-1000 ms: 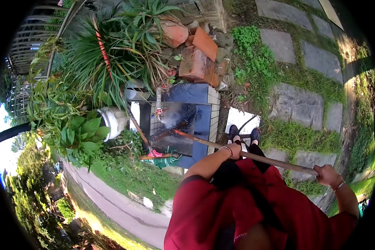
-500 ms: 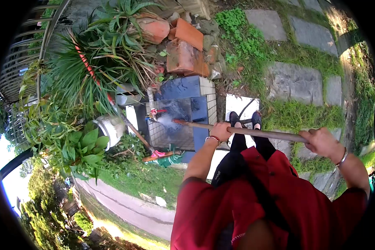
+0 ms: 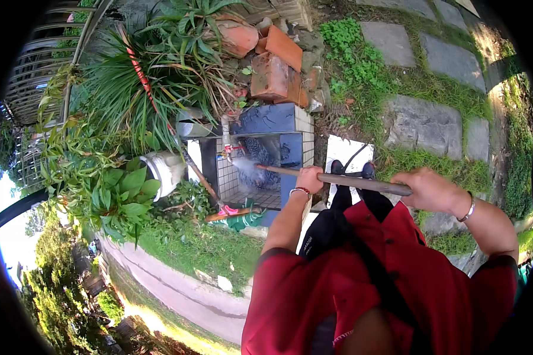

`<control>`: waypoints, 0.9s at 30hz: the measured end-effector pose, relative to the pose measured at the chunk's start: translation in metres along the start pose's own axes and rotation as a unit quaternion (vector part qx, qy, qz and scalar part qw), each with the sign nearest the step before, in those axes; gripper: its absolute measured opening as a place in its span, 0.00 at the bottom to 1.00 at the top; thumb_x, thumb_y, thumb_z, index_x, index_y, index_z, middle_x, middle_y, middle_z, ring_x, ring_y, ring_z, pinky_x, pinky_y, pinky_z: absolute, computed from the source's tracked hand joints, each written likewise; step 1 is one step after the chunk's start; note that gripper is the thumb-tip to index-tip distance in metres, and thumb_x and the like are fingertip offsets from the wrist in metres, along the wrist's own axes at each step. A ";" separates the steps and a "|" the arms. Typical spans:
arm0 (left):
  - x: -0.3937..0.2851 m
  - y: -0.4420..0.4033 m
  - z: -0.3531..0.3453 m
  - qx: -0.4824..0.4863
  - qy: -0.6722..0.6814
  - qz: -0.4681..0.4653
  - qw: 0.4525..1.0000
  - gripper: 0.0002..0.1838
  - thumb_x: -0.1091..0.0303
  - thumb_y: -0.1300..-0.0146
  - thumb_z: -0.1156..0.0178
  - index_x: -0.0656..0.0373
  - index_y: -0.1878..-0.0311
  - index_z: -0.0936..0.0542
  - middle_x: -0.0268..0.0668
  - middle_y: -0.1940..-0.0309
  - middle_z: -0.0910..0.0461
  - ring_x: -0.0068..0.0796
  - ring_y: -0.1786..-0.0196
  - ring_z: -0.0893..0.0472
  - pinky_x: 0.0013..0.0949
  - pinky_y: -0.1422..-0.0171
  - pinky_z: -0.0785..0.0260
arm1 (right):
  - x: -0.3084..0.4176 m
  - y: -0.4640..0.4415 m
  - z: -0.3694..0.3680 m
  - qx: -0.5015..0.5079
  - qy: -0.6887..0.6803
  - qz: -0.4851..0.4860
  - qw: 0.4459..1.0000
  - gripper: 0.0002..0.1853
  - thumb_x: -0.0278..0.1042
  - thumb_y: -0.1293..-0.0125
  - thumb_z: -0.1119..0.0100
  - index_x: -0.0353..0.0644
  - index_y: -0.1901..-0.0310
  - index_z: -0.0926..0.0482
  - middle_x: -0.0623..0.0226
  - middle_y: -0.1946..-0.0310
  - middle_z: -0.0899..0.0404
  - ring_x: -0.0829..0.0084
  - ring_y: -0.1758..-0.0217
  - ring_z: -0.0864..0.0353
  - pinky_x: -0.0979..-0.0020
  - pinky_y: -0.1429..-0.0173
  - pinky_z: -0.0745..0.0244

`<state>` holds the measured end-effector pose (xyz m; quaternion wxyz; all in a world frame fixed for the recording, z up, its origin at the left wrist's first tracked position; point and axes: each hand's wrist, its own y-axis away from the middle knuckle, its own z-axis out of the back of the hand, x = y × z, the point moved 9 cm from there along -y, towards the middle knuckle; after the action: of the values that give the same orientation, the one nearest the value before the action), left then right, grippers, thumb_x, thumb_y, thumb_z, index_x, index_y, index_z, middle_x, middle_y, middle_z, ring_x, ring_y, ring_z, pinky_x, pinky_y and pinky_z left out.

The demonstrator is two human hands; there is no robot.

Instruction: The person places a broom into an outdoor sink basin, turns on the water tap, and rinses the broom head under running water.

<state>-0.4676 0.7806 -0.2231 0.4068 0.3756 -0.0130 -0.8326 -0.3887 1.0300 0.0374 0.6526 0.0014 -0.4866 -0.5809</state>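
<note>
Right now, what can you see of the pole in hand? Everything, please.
The pole is long, straight and slim, seemingly wooden, grey-brown, with a reddish far end. It runs roughly crosswise in the view. The left hand grips it partway along; the right hand holds its near end. The far end points over the tiled basin, beside white spray, which blurs whatever lies beyond; contact with the basin can't be told.

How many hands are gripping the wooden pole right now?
2: the left hand grips the wooden pole partway along, nearer the tiled basin; the right hand holds it near the opposite end. No other hands show.
</note>
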 end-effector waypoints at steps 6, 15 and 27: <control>-0.102 0.007 0.054 0.025 0.083 -0.013 0.996 0.05 0.71 0.56 0.42 0.59 0.74 0.21 0.51 0.73 0.21 0.57 0.62 0.21 0.50 0.57 0.29 | 0.096 0.075 0.094 -0.013 0.103 0.003 0.995 0.18 0.27 0.46 0.35 0.39 0.51 0.19 0.54 0.71 0.18 0.56 0.68 0.16 0.58 0.60 0.21; -0.054 0.005 0.033 0.056 0.073 0.000 0.996 0.07 0.69 0.54 0.43 0.57 0.72 0.18 0.51 0.71 0.20 0.57 0.63 0.21 0.48 0.51 0.28 | 0.100 0.037 0.072 -0.046 0.172 0.092 0.980 0.12 0.29 0.42 0.35 0.42 0.56 0.17 0.58 0.78 0.20 0.58 0.71 0.18 0.60 0.65 0.24; -0.051 0.010 0.081 -0.096 0.129 0.027 0.987 0.04 0.71 0.50 0.42 0.61 0.75 0.24 0.52 0.74 0.23 0.59 0.63 0.23 0.48 0.61 0.29 | 0.166 0.019 0.103 -0.156 0.221 0.201 0.942 0.10 0.26 0.45 0.32 0.39 0.60 0.15 0.64 0.75 0.21 0.65 0.76 0.19 0.65 0.72 0.27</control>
<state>-0.4926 0.7864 -0.1304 0.4618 0.4387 0.1092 -0.7632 -0.4645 0.9682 0.2073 0.8388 -0.0699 -0.2236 -0.4915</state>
